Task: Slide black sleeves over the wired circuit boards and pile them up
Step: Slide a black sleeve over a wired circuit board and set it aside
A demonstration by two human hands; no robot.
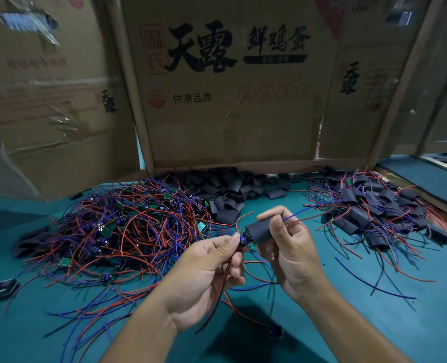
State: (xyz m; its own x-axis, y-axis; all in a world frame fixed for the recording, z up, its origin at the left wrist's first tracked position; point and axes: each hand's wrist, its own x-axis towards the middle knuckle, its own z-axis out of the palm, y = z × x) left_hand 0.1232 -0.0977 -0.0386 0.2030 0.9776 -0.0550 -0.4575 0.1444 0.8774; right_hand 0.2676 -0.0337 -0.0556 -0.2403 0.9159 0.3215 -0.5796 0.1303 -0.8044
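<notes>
**Sleeve half on, both hands busy**

Cardboard boxes [230, 82] printed with black characters stand as a wall along the far edge of a teal worktop [374, 323]. On the left of the worktop lies a big tangle of bare circuit boards [117, 226], small green boards trailing red and blue wires. At the far middle, against the boxes, sits a heap of loose black sleeves [225, 189]. On the right is the pile of sleeved boards [374, 208], black tubes with wires sticking out in all directions.

Near the middle, above the worktop, the right hand [293, 252] grips a black sleeve [259, 230], thumb on its near face and the other fingers wrapped behind it. Red and blue wires come out of the sleeve's right end, past the fingertips. The left hand [204, 279] pinches a wired circuit board [247, 241] at the sleeve's left mouth between thumb and forefinger; a green corner and a blue part still show outside the tube. More wires hang down through the left palm towards the worktop. A small dark object lies at the near left edge, too blurred to identify.
</notes>
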